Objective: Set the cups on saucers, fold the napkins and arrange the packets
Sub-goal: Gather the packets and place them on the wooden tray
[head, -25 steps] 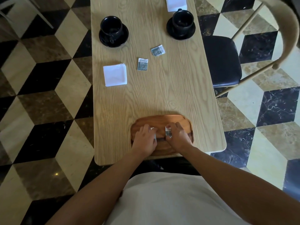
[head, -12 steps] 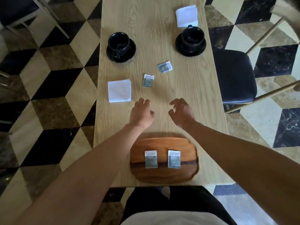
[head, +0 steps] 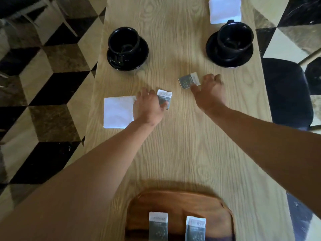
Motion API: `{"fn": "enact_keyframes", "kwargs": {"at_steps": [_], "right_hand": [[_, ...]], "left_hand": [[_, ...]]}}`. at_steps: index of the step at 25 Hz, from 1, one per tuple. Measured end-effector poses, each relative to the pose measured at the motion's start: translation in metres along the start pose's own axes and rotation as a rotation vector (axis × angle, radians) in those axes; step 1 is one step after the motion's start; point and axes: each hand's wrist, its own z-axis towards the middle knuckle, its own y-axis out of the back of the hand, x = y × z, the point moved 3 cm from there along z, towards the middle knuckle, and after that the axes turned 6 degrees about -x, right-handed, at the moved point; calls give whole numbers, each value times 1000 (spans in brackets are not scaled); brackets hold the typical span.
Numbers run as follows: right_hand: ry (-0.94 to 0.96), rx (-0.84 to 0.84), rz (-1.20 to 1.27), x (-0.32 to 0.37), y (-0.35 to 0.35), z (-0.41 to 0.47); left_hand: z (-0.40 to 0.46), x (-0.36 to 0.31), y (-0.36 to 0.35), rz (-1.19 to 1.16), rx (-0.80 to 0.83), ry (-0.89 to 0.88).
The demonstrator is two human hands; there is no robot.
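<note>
Print on packets [head: 158, 225] too blurred; no legible txt.

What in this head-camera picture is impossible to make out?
- Printing on the packets: blurred.
- Lower ends of the two tray packets: cut off by the bottom edge.
- Left hand covers part of its packet; the grip is unclear.
- Far napkin: cropped at the top edge.

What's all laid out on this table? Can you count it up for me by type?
Cups: 2 (left cup, right cup)
Saucers: 2 (left saucer, right saucer)
Napkins: 2 (near napkin, far napkin)
Packets: 4 (two loose, two on the tray)
Tray: 1
Total: 11
</note>
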Motion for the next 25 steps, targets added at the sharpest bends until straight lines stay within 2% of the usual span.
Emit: {"fn": "enact_keyframes", "kwargs": {"at_steps": [3, 6, 14, 20, 25], "right_hand": [[12, -11, -78, 3, -6, 13], [-22, 2, -68, 10, -8, 13], [-42, 71, 343, 20, -1, -17], [-317, 208, 739, 3, 23, -90], [-364, 307, 717, -15, 33, -181]], "left_hand": [[3, 0, -6, -32, -28, -61], [2, -2, -8, -204, -27, -14], [-25, -8, -8, -591, 51, 214], [-71, 6, 19, -730, 71, 464], [-146, 26, 36, -804, 194, 474]]}}
